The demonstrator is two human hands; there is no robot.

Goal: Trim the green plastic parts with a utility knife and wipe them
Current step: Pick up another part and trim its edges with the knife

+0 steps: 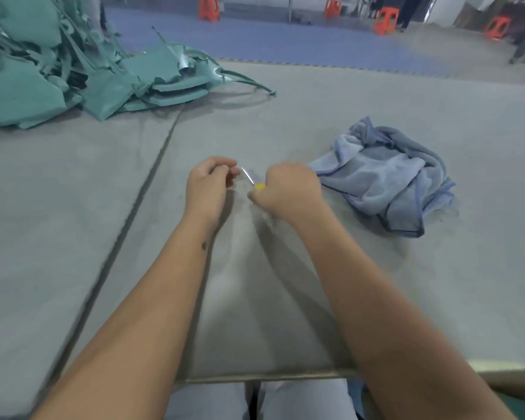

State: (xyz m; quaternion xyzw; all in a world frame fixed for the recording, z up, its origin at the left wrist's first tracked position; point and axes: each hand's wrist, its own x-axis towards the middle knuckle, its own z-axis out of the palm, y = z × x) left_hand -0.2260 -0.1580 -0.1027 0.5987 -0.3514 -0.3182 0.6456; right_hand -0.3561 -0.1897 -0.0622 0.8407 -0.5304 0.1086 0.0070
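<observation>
The right hand (288, 189) grips the knife (253, 180); left hand (208, 184) fingers pinch near its blade, best kept off the edge. Green parts (73, 80) lie piled far left on the bench (346, 116).

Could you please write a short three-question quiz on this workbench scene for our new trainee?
1. True or false: the right hand grips the yellow-handled utility knife.
2. Where is the pile of green plastic parts? A) far left B) beside the right hand C) in the person's lap
3. Which item lies crumpled right of the hands?

Key: 1 true; 2 A; 3 the blue cloth. The left hand is curled near the blade tip.
</observation>
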